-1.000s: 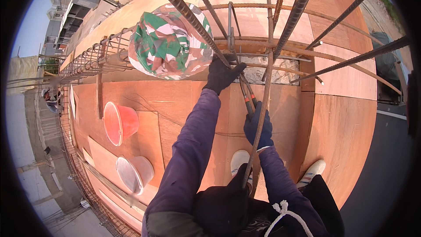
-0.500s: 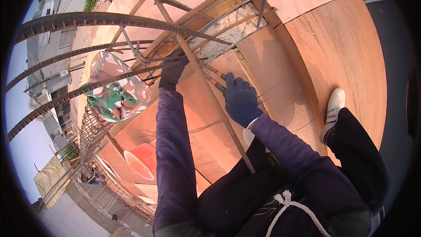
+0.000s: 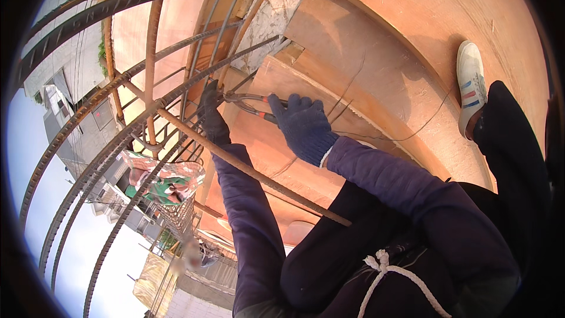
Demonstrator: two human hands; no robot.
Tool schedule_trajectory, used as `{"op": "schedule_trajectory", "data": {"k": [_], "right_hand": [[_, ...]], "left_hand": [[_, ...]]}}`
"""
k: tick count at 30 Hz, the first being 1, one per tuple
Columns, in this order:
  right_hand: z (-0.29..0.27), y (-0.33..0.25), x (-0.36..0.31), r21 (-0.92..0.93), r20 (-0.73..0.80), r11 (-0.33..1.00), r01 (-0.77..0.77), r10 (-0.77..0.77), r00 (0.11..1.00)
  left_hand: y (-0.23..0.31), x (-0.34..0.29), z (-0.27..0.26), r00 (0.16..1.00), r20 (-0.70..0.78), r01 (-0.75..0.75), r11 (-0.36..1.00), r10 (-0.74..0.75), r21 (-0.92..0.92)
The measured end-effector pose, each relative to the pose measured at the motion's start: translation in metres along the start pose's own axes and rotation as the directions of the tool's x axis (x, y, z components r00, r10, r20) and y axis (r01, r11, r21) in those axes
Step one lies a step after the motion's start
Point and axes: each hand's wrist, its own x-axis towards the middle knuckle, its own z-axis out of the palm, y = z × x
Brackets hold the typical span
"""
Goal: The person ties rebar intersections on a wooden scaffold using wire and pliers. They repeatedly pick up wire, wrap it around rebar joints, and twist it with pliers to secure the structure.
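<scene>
My right hand (image 3: 303, 128), in a blue knit glove, is closed around the handles of pincers (image 3: 268, 117) with black and red grips. The steel jaws reach to the rebar beside my left hand (image 3: 214, 119). That hand wears a dark glove and is closed close to a bar, its fingertips partly hidden among the steel. What it holds, if anything, cannot be made out. A long rusty rebar (image 3: 253, 172) runs diagonally over my left forearm toward my knee. Several ribbed bars (image 3: 97, 15) arch across the left side.
Plywood boards (image 3: 376, 41) lie under and around my feet, with a raised edge. Rough concrete (image 3: 268, 15) shows at the cage's far end. Loose thin wires (image 3: 406, 136) trail over the plywood. A camouflage cloth (image 3: 168, 179) hangs at the left. My white shoe (image 3: 472, 76) stands at right.
The view has swung, so the bars and cloth sit differently. My right hand and the pincers have come closer to my left hand, and the pincers lie flatter.
</scene>
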Motion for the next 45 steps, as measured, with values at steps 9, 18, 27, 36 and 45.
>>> {"op": "schedule_trajectory", "data": {"k": [9,18,27,36,45], "right_hand": [[0.002,-0.015,0.008,0.214,0.05,0.977,0.005,-0.017,0.999],[-0.001,-0.005,0.003,0.306,0.103,0.952,-0.016,-0.016,0.995],[-0.001,-0.012,-0.001,0.241,0.026,0.97,-0.03,0.024,0.999],[-0.002,-0.012,0.0,0.21,0.067,0.977,-0.046,0.032,0.997],[0.008,-0.009,-0.002,0.199,0.029,0.98,-0.029,0.024,0.999]], "left_hand": [[-0.005,0.009,-0.011,0.996,0.088,0.033,0.995,-0.025,-0.094],[0.006,0.0,0.005,0.996,-0.007,-0.086,0.986,0.086,-0.141],[0.019,0.003,-0.014,0.97,0.23,0.055,0.994,-0.077,0.1],[0.034,0.008,-0.019,0.942,0.279,0.094,0.943,-0.188,0.321],[0.002,0.002,0.004,0.999,-0.031,-0.01,1.0,0.011,0.006]]}}
